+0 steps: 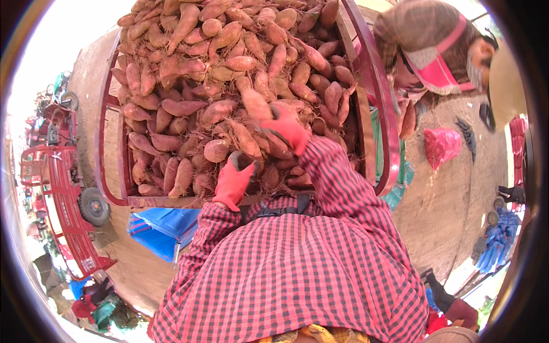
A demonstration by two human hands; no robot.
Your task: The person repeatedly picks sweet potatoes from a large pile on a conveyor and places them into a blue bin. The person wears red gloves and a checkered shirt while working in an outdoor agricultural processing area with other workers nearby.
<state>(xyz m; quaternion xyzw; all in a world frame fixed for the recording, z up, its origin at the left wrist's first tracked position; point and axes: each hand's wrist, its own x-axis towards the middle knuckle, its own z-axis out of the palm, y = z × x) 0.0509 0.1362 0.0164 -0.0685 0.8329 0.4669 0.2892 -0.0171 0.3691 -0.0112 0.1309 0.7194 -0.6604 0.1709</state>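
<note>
A heap of sweet potatoes (183, 108), reddish with stringy roots, fills a red-railed cart bed in front of me. My right hand (287, 130), in a red glove with dark fingertips, is closed around the lower end of a long sweet potato (255, 104) above the heap. Lower and to the left, my left hand (235, 182) wears a matching glove. Its finger and thumb are curved but apart, with no sweet potato visibly gripped between them. Just beyond those fingertips lies another sweet potato (245, 139), and a rounder one (216, 150) rests beside them.
Red metal rails (384, 114) border the cart. At the right, another person in a cap (437, 63) leans close to it. A pink sack (441, 147) lies on the ground beyond. Blue sheeting (163, 228) hangs below the cart's near edge; a red vehicle (66, 206) stands left.
</note>
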